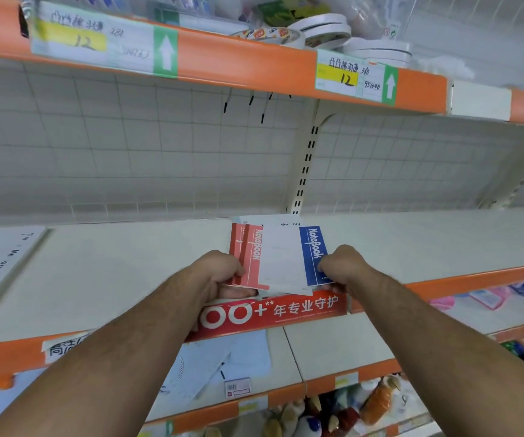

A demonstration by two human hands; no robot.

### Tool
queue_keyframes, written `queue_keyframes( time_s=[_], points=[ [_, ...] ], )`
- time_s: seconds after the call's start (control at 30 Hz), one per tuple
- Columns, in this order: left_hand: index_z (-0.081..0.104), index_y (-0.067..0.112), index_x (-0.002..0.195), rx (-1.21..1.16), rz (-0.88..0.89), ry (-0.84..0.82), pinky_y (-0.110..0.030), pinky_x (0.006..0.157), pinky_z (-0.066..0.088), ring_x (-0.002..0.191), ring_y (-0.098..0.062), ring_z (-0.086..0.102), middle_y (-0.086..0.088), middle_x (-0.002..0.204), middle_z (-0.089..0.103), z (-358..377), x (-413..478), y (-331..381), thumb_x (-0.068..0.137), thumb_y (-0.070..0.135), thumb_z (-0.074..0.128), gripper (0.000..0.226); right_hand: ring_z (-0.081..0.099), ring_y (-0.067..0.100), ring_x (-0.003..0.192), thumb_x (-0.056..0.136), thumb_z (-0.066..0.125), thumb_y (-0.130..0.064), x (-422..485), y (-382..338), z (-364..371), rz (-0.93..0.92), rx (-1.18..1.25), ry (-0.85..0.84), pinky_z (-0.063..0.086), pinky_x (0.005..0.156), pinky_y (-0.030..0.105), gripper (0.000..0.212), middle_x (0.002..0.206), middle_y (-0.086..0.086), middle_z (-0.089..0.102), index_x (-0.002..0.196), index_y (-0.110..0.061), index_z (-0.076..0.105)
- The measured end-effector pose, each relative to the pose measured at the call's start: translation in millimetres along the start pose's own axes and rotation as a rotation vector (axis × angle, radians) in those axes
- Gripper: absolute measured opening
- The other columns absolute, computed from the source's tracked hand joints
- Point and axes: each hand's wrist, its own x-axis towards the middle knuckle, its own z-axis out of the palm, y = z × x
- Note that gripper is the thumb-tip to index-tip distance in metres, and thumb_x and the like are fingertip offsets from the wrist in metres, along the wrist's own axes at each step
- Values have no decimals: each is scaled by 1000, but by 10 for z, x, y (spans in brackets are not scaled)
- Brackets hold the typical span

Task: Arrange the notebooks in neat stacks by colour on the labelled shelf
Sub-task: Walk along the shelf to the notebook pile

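Note:
A small fan of notebooks rests at the front of the cream shelf (128,272). Two red ones (251,260) lie on the left, a blue one (312,257) on the right, and a white sheet or cover (281,257) overlaps the middle. My left hand (219,275) grips the red notebooks at their lower left edge. My right hand (345,266) pinches the blue notebook's right edge. A white notebook (273,220) peeks out behind the fan. Another white notebook (2,257) lies flat at the shelf's far left.
A red banner strip (286,309) runs along the shelf's front edge. The upper orange shelf (238,61) carries price labels and tape rolls (323,29). Light blue papers (223,361) lie on the shelf below. Bottles (333,411) fill the lowest shelf.

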Motion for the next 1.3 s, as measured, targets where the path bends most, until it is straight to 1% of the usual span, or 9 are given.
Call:
queue_keyframes(
  time_s=[0.1,0.33,0.47,0.53,0.67,0.77,1.0,1.17,1.3],
  points=[
    [57,2,105,-51,3,-35,-39,68,63,73,-33,75,-17,91,75,-30,-37,-5,98,2,54,8,71,22,71,98,58,-20,-84,-39,32,18,11,16,52,54,26,17,78,7,65,86,-9,50],
    [59,2,106,-125,14,-85,-41,75,63,76,-30,76,-15,101,73,-133,10,-14,96,-5,55,13,70,23,70,97,58,-17,-178,-67,124,92,37,24,54,61,30,15,88,14,72,98,-3,54],
    [59,1,105,-171,31,-80,-39,74,63,75,-27,76,-15,100,72,-178,-41,-3,95,-8,55,14,50,21,47,97,52,-7,-335,-86,84,113,171,-2,40,46,25,11,61,16,62,88,0,55],
    [58,0,108,-190,31,-64,-39,75,63,76,-28,75,-16,99,71,-190,-116,-17,95,-7,55,15,45,19,45,96,52,-5,-412,-77,61,97,224,-7,37,46,26,12,58,15,59,86,0,56],
    [55,1,112,-210,52,-8,-35,66,63,82,-30,74,-17,105,69,-233,-366,-39,94,-7,56,20,50,18,45,93,53,-3,-532,-66,24,45,327,-16,40,43,25,9,66,16,64,99,1,59],
    [54,1,116,-236,82,45,-31,56,60,83,-31,73,-18,107,68,-273,-611,-82,95,-7,54,22,53,16,45,92,52,0,-660,-55,2,-18,375,-37,41,40,22,7,68,15,66,96,-1,58],
    [57,-5,110,-309,130,218,-29,51,59,74,-32,73,-20,104,68,-308,-1311,-458,93,-10,52,18,54,15,44,92,52,1,-1033,94,12,-112,415,-173,41,35,19,9,71,14,66,92,-5,58],
    [58,-3,99,-370,140,382,-27,48,58,62,-26,71,-18,88,69,-384,-1905,-923,94,-8,50,11,54,12,39,92,54,0,-1378,226,245,-195,391,-317,41,36,19,9,70,11,64,92,-7,59],
    [57,1,95,-411,124,490,-26,50,59,64,-23,72,-16,84,69,-496,-2378,-1295,97,-6,47,13,55,12,38,92,55,2,-1641,240,527,-233,360,-423,40,36,20,9,67,12,64,89,-5,60]
  ],
)
